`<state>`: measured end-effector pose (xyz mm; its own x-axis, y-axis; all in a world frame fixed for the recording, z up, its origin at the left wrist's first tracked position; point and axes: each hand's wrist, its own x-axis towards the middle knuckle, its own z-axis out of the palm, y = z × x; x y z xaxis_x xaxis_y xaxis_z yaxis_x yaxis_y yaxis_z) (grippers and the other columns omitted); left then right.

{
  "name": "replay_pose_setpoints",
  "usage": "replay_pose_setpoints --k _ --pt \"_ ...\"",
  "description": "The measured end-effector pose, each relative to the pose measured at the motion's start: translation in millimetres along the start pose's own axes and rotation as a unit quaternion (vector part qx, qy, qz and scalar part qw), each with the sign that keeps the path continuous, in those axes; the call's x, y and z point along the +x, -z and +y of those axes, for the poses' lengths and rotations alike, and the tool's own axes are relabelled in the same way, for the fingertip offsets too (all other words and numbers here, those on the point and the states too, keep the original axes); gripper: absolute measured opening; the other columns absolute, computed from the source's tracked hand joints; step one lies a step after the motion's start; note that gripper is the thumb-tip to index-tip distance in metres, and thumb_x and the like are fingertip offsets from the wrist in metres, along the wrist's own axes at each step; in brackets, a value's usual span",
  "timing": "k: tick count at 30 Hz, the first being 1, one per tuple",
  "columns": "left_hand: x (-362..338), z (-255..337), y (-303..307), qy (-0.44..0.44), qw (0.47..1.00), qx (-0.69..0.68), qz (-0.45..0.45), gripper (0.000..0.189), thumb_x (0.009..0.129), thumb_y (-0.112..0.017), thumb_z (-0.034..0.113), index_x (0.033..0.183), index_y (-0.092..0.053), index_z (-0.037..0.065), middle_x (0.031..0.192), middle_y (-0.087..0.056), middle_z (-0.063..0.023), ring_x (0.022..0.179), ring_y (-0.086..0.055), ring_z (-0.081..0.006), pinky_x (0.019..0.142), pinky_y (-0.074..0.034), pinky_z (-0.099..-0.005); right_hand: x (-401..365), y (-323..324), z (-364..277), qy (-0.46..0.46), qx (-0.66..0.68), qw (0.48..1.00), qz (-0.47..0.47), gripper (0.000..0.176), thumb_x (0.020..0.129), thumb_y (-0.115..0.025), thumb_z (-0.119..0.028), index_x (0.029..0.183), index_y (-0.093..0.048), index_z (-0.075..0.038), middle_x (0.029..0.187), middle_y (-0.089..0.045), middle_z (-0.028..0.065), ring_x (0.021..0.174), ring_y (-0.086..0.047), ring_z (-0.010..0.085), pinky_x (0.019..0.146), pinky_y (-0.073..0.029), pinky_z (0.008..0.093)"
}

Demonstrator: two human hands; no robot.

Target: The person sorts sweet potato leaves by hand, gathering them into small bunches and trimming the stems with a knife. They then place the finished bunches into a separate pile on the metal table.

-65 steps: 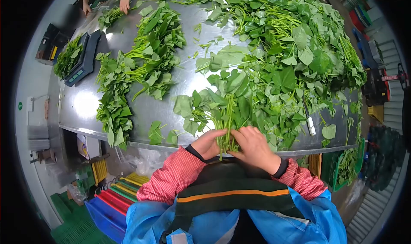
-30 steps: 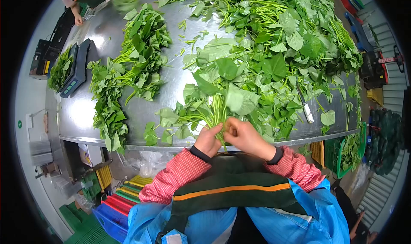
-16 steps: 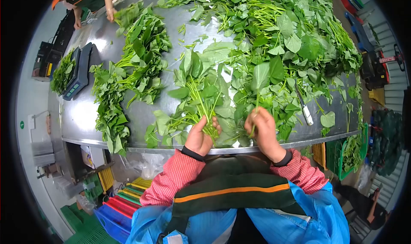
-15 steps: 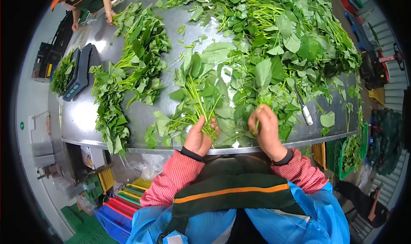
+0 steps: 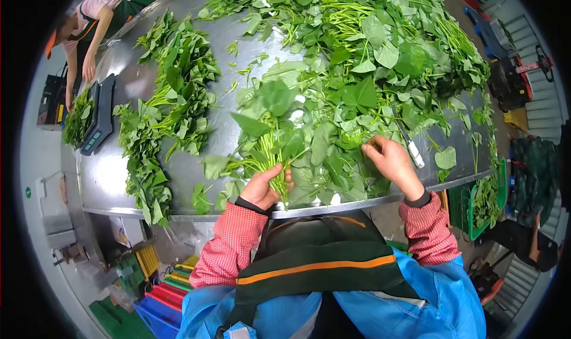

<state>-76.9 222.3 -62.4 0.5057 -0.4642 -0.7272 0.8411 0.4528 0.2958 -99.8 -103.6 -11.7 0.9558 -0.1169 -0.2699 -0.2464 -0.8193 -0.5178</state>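
My left hand [image 5: 267,187] is closed around the stems of a bunch of leafy greens [image 5: 270,139], its leaves fanning away from me above the table's near edge. My right hand [image 5: 389,160] is over the loose greens [image 5: 336,160] to the right of that bunch. Its thumb and fingers are drawn together against the foliage; whatever is between them is too small to make out. A knife with a white handle [image 5: 416,153] lies just beyond my right hand, its blade partly among leaves.
A large heap of greens [image 5: 410,53] covers the metal table's [image 5: 190,184] far right. Bundled greens [image 5: 178,83] form a row at left. Beyond, a co-worker [image 5: 98,23] reaches near a scale [image 5: 100,116] bearing greens. A green crate [image 5: 476,211] stands below right.
My left hand shifts slightly left with its bunch. My right hand moves right from an upright leafy sprig and lowers towards the loose greens. The co-worker's hands move from the bundles towards the scale.
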Motion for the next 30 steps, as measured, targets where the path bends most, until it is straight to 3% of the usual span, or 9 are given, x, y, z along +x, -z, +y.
replay_pose_setpoints --k 4,6,7,9,15,16,24,27,30 --pt "-13 17 -3 -0.133 0.959 0.249 0.003 0.012 0.095 -0.057 0.013 0.102 -0.056 0.003 0.086 -0.060 -0.0059 0.075 -0.060 -0.0156 0.064 -0.050 -0.0306 3 3 -25 0.034 0.047 0.998 -0.018 0.030 0.087 -0.062 -0.035 0.090 -0.064 -0.005 0.068 -0.062 0.0158 0.064 -0.061 0.0329 0.058 -0.046 0.0409" --pt "-19 28 -1 -0.253 0.851 0.456 0.060 0.013 0.091 -0.056 0.008 0.103 -0.057 0.001 0.083 -0.060 -0.0078 0.075 -0.060 -0.0192 0.064 -0.047 -0.0334 9 7 -29 0.056 0.115 0.992 0.020 0.027 0.087 -0.063 -0.031 0.092 -0.064 -0.004 0.066 -0.061 0.0144 0.061 -0.060 0.0293 0.057 -0.045 0.0387" --pt "-28 42 -7 -0.375 0.685 0.612 0.127 0.017 0.089 -0.056 0.006 0.105 -0.056 0.002 0.083 -0.058 -0.0083 0.075 -0.059 -0.0207 0.065 -0.047 -0.0343 13 10 -29 0.066 0.149 0.986 0.038 0.025 0.088 -0.063 -0.029 0.092 -0.065 -0.004 0.066 -0.060 0.0137 0.060 -0.060 0.0276 0.056 -0.045 0.0376" --pt "-48 77 -26 -0.522 0.221 0.790 0.234 0.026 0.084 -0.057 0.004 0.110 -0.056 0.002 0.082 -0.055 -0.0095 0.076 -0.057 -0.0237 0.066 -0.045 -0.0361 25 11 -19 0.078 0.195 0.976 0.061 0.021 0.088 -0.063 -0.024 0.093 -0.065 -0.003 0.061 -0.055 0.0092 0.053 -0.051 0.0182 0.053 -0.041 0.0320" --pt "-66 100 -44 -0.524 0.136 0.795 0.273 0.042 0.080 -0.056 0.002 0.122 -0.051 0.003 0.082 -0.051 -0.0077 0.074 -0.053 -0.0241 0.066 -0.043 -0.0365 38 16 -14 0.123 0.199 0.970 0.062 0.020 0.087 -0.064 -0.022 0.091 -0.065 -0.002 0.059 -0.053 0.0076 0.051 -0.047 0.0153 0.050 -0.038 0.0309" --pt "-67 98 -42 -0.497 0.156 0.803 0.289 0.046 0.080 -0.052 0.002 0.126 -0.050 0.005 0.086 -0.051 -0.0078 0.081 -0.054 -0.0245 0.070 -0.042 -0.0362 39 19 -15 0.129 0.201 0.969 0.055 0.020 0.087 -0.064 -0.022 0.091 -0.065 -0.002 0.059 -0.054 0.0075 0.050 -0.047 0.0151 0.049 -0.037 0.0308" --pt "-69 82 -54 -0.479 0.082 0.800 0.352 0.036 0.083 -0.055 0.008 0.118 -0.055 0.006 0.082 -0.052 -0.0039 0.076 -0.054 -0.0194 0.068 -0.042 -0.0350 55 54 -54 0.219 0.210 0.952 0.047 0.020 0.085 -0.068 -0.020 0.092 -0.064 -0.002 0.073 -0.062 0.0093 0.062 -0.058 0.0185 0.058 -0.047 0.0302" --pt "-68 79 -57 -0.434 0.059 0.815 0.381 0.035 0.081 -0.054 0.011 0.116 -0.055 0.008 0.084 -0.052 -0.0023 0.078 -0.054 -0.0180 0.069 -0.042 -0.0337 51 69 -105 0.336 0.217 0.914 0.064 0.028 0.080 -0.072 -0.022 0.097 -0.063 -0.002 0.080 -0.063 0.0090 0.066 -0.060 0.0206 0.062 -0.049 0.0319" --pt "-65 78 -63 -0.423 0.064 0.819 0.383 0.035 0.080 -0.054 0.011 0.115 -0.055 0.007 0.084 -0.051 -0.0020 0.077 -0.054 -0.0176 0.069 -0.042 -0.0331 46 70 -168 0.489 0.157 0.853 0.092 0.066 0.070 -0.079 -0.037 0.115 -0.055 0.004 0.095 -0.061 0.0152 0.088 -0.060 0.0289 0.080 -0.048 0.0387"
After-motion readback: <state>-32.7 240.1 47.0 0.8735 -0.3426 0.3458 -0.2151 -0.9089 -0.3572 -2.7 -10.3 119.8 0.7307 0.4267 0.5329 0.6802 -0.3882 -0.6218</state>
